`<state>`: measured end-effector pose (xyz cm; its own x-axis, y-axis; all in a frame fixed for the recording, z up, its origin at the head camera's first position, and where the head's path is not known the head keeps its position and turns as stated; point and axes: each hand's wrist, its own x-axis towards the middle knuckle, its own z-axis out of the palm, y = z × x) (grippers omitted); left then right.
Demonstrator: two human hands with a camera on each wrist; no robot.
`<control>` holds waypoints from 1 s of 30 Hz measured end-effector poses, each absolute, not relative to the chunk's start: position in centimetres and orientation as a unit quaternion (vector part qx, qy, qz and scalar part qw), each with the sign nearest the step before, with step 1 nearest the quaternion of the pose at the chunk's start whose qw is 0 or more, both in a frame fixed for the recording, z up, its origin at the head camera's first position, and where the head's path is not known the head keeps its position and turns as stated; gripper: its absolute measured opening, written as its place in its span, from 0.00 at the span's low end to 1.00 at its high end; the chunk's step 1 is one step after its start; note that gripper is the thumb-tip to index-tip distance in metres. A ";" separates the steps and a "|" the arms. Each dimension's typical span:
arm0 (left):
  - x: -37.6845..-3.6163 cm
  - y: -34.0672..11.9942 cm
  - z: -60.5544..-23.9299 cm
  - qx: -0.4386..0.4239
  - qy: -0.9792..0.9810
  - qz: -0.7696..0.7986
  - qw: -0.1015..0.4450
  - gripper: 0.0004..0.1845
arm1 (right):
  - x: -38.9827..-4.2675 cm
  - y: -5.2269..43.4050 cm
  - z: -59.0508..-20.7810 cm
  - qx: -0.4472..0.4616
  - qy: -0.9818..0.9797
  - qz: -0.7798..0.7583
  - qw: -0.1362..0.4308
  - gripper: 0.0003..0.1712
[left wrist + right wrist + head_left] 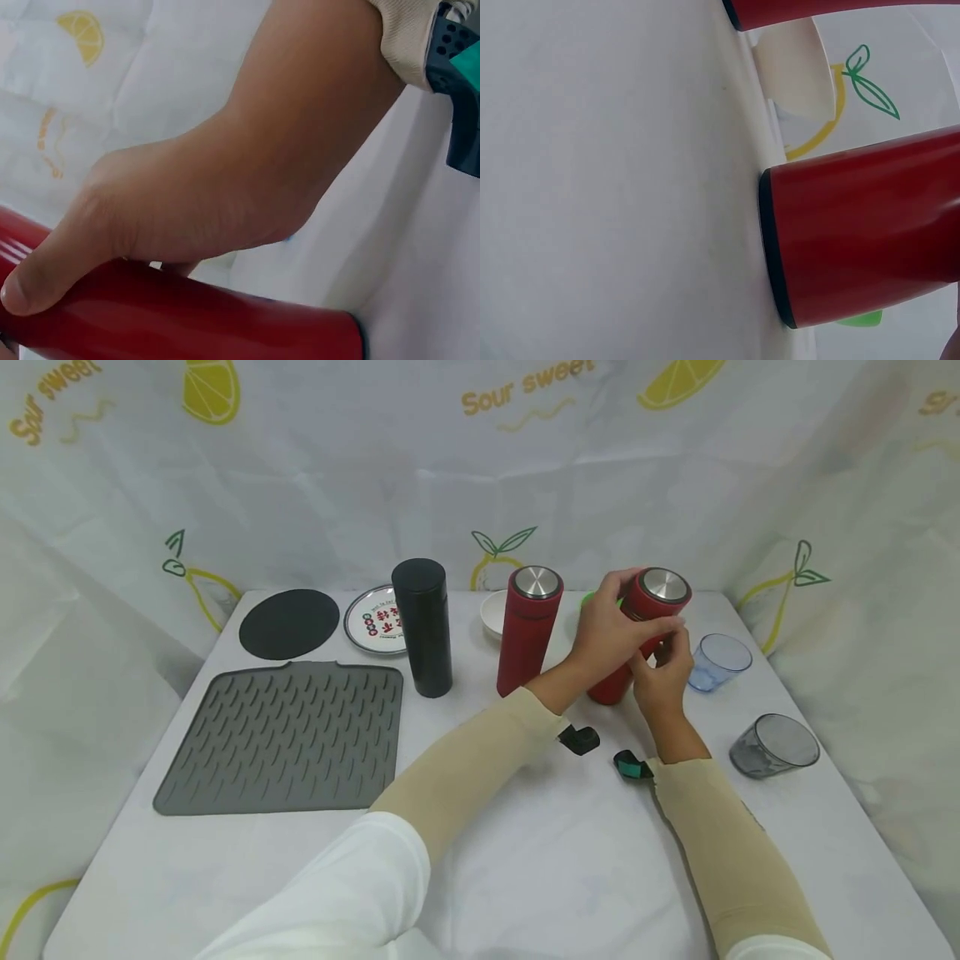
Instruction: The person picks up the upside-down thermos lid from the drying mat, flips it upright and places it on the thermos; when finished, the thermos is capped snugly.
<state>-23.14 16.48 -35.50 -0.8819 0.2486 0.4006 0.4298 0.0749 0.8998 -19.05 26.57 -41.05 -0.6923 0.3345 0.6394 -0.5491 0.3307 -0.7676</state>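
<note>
Two red thermos bottles with silver-topped lids are in the head view. The right-hand red thermos [651, 602] stands upright on the table, between both hands. My left hand [609, 628] grips it near the top, its thumb lying across the front; in the left wrist view that hand [202, 187] curls over the red body [225, 319]. Lower on the same bottle, my right hand [667, 678] holds the side with thumb and fingers. The right wrist view shows the bottle's dark base [776, 247] on the table. The other red thermos [527, 639] stands to the left, untouched.
A black thermos [423, 635] stands farther left, before a round printed plate [367, 631]. A grey ridged mat [288, 739] and black disc [289, 624] lie at left. A white bowl [492, 612] is behind. Blue [720, 662] and grey glasses [772, 746] stand right.
</note>
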 end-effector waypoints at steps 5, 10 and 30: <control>-22.6 16.8 -35.6 -0.208 -0.730 -0.647 0.075 0.40 | -18.9 26.2 -40.9 0.056 -0.731 0.558 0.389 0.27; -22.9 16.3 -34.8 -0.207 -0.748 -0.628 0.060 0.40 | -18.9 26.0 -40.9 0.058 -0.729 0.557 0.392 0.27; -22.3 15.0 -36.3 -0.318 -0.723 -0.587 0.176 0.32 | -18.9 26.5 -41.0 0.072 -0.724 0.558 0.398 0.28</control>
